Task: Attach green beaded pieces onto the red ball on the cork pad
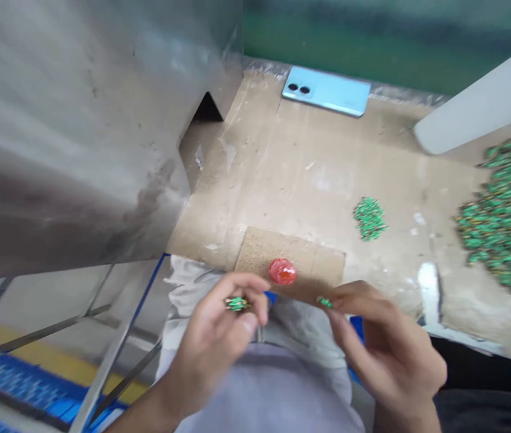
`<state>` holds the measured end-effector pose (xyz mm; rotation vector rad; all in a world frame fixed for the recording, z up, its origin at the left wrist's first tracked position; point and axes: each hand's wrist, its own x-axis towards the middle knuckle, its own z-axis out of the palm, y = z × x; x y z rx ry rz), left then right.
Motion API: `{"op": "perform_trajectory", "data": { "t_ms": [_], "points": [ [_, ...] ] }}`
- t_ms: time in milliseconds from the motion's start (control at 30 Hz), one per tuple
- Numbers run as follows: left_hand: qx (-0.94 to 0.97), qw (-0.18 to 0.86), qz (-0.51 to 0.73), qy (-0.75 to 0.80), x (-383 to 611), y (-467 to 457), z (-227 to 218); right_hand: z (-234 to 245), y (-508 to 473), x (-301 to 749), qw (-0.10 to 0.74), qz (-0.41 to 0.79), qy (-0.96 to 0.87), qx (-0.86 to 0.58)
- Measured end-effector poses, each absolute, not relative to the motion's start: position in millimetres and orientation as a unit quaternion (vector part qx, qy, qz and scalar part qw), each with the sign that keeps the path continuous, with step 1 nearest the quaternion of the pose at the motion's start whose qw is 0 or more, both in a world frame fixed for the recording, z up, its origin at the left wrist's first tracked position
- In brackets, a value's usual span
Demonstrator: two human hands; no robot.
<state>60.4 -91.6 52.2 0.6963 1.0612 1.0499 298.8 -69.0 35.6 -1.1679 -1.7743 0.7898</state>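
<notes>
Left hand (212, 343) pinched a small green piece (237, 304), flecked with gold, between thumb and fingertips, the other fingers curled beneath it. Right hand (384, 340) likewise gripped a smaller green piece (324, 302) at the tips of thumb and forefinger. Both pieces were blurred; fine detail could not be read. The hands were close together, held above the person's grey shirt (264, 391). A glossy round red object (282, 272) lay just beyond and between them, on a cardboard sheet (307, 258) at the near edge of the bench (255, 174), which had a scuffed tan surface. To the right, a small cluster of green pieces (369, 218) lay well apart from a large green heap (505, 222) at the right edge. A pale blue phone (326, 90), twin lenses upward, lay at the far edge, before a green wall (372, 30). A white post (481, 102) slanted in at far right. A grey metal housing (70, 132) occupied the left side; below it, near left, metal bars (102, 349) crossed a blue and yellow surface (24, 373).
</notes>
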Motion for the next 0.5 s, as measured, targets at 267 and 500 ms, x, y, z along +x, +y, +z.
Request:
{"op": "perform_trajectory", "data": {
  "t_ms": [267, 500],
  "points": [
    [0.168, 0.724, 0.486, 0.459, 46.7, -76.7, 52.9, 22.2, -26.2, 391.4, 0.366, -0.001, -0.533, -0.763],
    [0.177, 0.741, 0.426, 0.488, 51.1, -78.3, 57.0, 14.2, -13.9, 362.9, 0.307, 0.076, -0.645, -0.695]
  ]
}}
